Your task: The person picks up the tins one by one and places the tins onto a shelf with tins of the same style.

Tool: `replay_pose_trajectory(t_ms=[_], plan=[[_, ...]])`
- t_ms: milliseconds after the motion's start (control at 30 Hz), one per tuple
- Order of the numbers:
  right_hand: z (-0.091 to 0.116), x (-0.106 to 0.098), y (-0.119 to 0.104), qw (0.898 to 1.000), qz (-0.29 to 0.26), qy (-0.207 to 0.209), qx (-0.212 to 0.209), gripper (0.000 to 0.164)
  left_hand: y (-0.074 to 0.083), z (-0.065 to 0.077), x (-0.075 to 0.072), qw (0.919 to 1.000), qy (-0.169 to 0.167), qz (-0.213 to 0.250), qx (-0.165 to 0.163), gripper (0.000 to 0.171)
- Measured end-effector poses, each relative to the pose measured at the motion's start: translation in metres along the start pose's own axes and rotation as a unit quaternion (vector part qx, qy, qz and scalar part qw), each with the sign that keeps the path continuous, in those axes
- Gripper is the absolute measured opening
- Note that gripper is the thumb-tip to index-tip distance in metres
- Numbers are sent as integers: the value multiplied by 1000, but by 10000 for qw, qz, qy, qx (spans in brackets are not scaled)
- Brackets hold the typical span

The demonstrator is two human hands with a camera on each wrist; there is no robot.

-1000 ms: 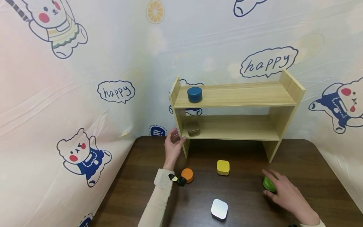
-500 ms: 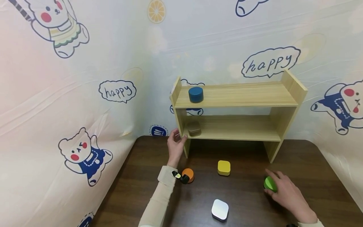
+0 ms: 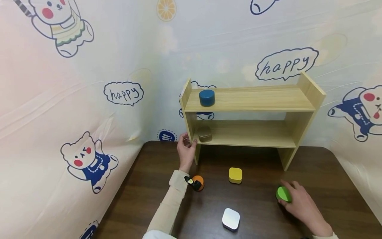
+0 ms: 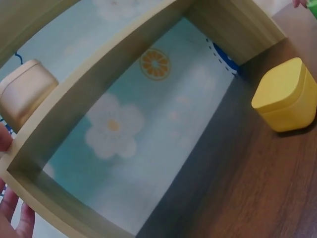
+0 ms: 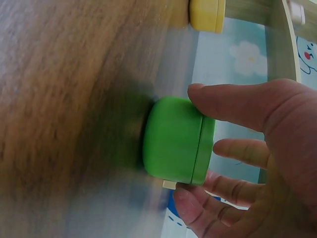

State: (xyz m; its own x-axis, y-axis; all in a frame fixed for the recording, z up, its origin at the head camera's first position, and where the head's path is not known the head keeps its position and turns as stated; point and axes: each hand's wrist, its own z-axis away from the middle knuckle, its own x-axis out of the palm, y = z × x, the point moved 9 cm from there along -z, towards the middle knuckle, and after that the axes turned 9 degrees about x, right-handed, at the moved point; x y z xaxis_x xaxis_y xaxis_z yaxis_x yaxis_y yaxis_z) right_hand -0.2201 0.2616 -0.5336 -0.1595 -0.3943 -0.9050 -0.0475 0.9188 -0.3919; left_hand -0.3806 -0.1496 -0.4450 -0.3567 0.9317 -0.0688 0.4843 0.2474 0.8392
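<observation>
Shelf (image 3: 253, 99) behind yellow container (image 3: 235, 175), green container (image 3: 283, 195)

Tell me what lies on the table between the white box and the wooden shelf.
The yellow box lies between the white box and the wooden shelf, as the head view shows.

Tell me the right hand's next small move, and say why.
Probably lift the green container slightly: the right hand has it between thumb and fingers, it seems to rest on the table, and the left hand is occupied holding the side of the shelf.
</observation>
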Motion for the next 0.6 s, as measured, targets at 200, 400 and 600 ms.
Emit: replay_pose_trajectory(t_ms=[200,400,600], plan=[[-2,8,1,9994,34,-307,145,66,-18,-3,-2,9993,311,-185,100,32],[3,17,0,9981,55,-590,142,65,-19,-5,4,9981,199,-530,231,29],[0,23,-3,9966,18,-802,170,67,-20,-9,1,9980,166,-548,256,30]])
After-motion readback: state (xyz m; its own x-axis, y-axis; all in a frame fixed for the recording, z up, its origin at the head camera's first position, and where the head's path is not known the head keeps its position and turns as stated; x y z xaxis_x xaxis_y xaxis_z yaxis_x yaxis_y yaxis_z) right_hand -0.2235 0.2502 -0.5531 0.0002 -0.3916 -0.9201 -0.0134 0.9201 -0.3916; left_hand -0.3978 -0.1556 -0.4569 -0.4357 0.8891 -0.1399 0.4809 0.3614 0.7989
